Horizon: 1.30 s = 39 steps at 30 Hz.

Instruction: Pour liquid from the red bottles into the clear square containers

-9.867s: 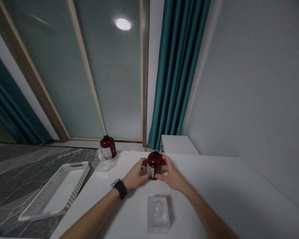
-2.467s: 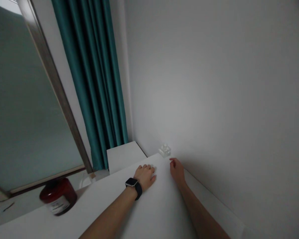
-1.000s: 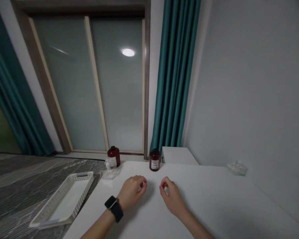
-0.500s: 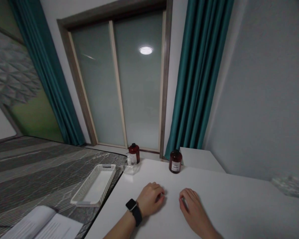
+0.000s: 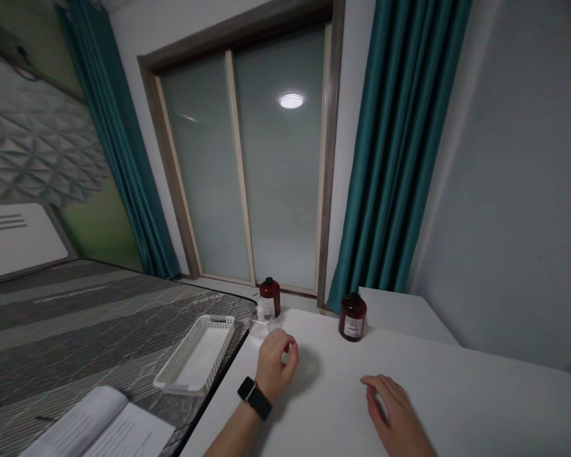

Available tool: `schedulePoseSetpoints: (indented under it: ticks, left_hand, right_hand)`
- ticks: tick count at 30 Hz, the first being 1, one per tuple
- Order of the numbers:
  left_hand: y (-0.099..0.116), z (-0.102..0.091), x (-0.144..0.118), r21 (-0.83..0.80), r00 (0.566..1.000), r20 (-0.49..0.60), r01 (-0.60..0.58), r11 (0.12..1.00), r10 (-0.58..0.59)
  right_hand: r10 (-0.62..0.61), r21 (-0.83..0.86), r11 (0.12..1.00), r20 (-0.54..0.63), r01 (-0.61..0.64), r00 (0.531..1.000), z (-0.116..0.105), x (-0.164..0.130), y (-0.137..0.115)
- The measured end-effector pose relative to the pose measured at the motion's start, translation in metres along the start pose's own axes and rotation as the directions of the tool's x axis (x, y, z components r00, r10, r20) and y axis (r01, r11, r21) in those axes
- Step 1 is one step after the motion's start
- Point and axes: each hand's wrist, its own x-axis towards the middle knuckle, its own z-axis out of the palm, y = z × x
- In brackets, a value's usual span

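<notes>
Now, over on the left, a white basket (image 5: 197,352) sits empty on the bed (image 5: 76,317), with an open book (image 5: 99,428) nearer. Left hand (image 5: 276,365) hovers raised above the white table (image 5: 457,406), fingers curled, grip empty, nearest the clear item and far bottle (image 5: 269,298) at the table's corner. Second dark bottle (image 5: 353,317) stands upright, untouched, well apart from both hands. Right hand (image 5: 394,416) lies flat, palm down, grip open, holding nothing.
</notes>
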Motion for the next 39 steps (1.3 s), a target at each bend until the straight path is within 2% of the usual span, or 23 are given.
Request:
schedulePoseSetpoints:
  ticks: [4,6,8,11,13,15,19,22,24,28,33,36,39]
  left_hand:
    - [0.001,0.005,-0.004,-0.023,0.999,0.04,0.014,1.0,-0.013]
    - [0.0,0.004,-0.002,-0.015,0.999,0.016,0.044,0.999,-0.043]
    - [-0.003,-0.001,0.002,0.004,0.992,-0.061,0.11,0.994,-0.11]
    - [-0.012,-0.014,0.011,0.057,0.958,-0.213,0.209,0.976,-0.192]
    - [-0.024,-0.02,0.015,0.157,0.929,-0.308,0.263,0.952,-0.206]
    - [-0.039,-0.022,0.016,0.224,0.91,-0.345,0.317,0.922,-0.229]
    - [-0.07,-0.017,0.01,0.257,0.922,-0.244,0.362,0.896,-0.302]
    - [-0.084,-0.012,0.008,0.211,0.891,-0.163,0.451,0.867,-0.424]
    - [-0.089,-0.011,0.009,0.179,0.879,-0.124,0.477,0.861,-0.461]
    - [-0.092,-0.012,0.01,0.109,0.905,-0.043,0.425,0.899,-0.423]
    - [-0.084,-0.017,0.003,-0.041,0.946,0.149,0.297,0.954,-0.288]
    - [-0.076,-0.02,0.0,-0.115,0.943,0.223,0.277,0.954,-0.247]
    - [-0.068,-0.022,-0.002,-0.153,0.935,0.267,0.281,0.947,-0.234]
  right_hand:
    - [-0.02,-0.001,1.0,-0.026,0.02,0.999,0.001,-0.001,0.003]
    - [-0.035,-0.003,0.999,-0.032,0.035,0.999,0.002,-0.001,0.003]
    - [-0.04,-0.007,0.999,-0.033,0.04,0.999,0.002,-0.001,0.003]
    - [-0.059,-0.005,0.998,-0.007,0.059,0.998,0.0,0.0,0.0]
    - [-0.082,-0.001,0.997,0.017,0.082,0.996,-0.001,0.0,-0.002]
    - [-0.092,-0.006,0.996,0.038,0.093,0.995,-0.002,0.0,-0.003]
    - [-0.087,-0.019,0.996,0.042,0.088,0.995,-0.001,-0.001,0.0]
    - [-0.059,-0.013,0.998,0.017,0.059,0.998,0.001,-0.003,0.005]
    - [-0.043,-0.006,0.999,0.003,0.043,0.999,0.001,-0.004,0.006]
    - [-0.023,0.003,1.0,0.006,0.023,1.0,0.001,-0.004,0.008]
    - [-0.023,0.013,1.0,0.03,0.022,0.999,0.0,-0.005,0.004]
    - [-0.028,0.059,0.998,0.077,0.024,0.997,0.001,-0.002,-0.011]
    - [-0.035,0.14,0.99,0.222,0.004,0.975,0.01,0.012,-0.039]
